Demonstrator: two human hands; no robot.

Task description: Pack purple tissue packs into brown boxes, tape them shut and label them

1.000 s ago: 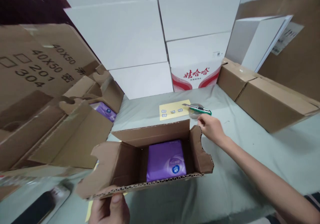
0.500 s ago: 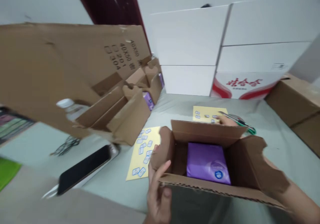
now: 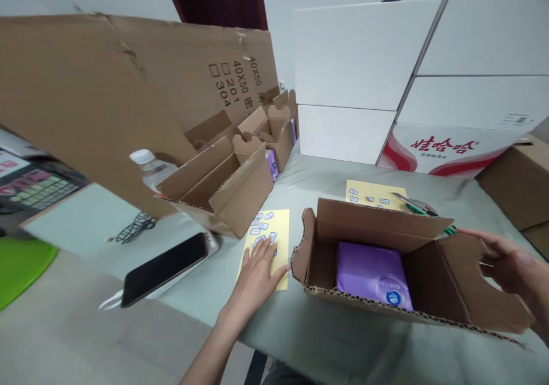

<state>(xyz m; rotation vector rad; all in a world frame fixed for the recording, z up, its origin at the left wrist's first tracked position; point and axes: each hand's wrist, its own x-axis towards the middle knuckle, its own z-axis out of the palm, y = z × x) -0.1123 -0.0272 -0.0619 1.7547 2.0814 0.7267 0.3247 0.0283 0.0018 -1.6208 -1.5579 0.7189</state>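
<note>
My left hand (image 3: 257, 268) lies open with spread fingers on a yellow sheet of small blue-edged stickers (image 3: 278, 219). Its thumb reaches toward the near-left corner of an open cardboard box (image 3: 433, 270). Inside that box sits a purple packet of tissues (image 3: 371, 273). At the right end of the box, my right hand (image 3: 510, 265) has its fingers curled around the notched flap; part of them is hidden behind the cardboard. A second yellow sticker sheet (image 3: 364, 189) lies behind the box, with green-handled scissors (image 3: 414, 205) beside it.
Open boxes (image 3: 244, 196) stand in a row to the left, near a clear bottle (image 3: 154, 170). A phone (image 3: 165, 268) and a coiled cable (image 3: 137, 227) lie at the table's left. White cartons (image 3: 347, 133) wall off the back; a brown carton (image 3: 514, 185) stands right.
My left hand has let go of the box's left end and moved onto the sticker sheet. My right hand has drawn back from behind the box to its right flap. The view has shifted left.
</note>
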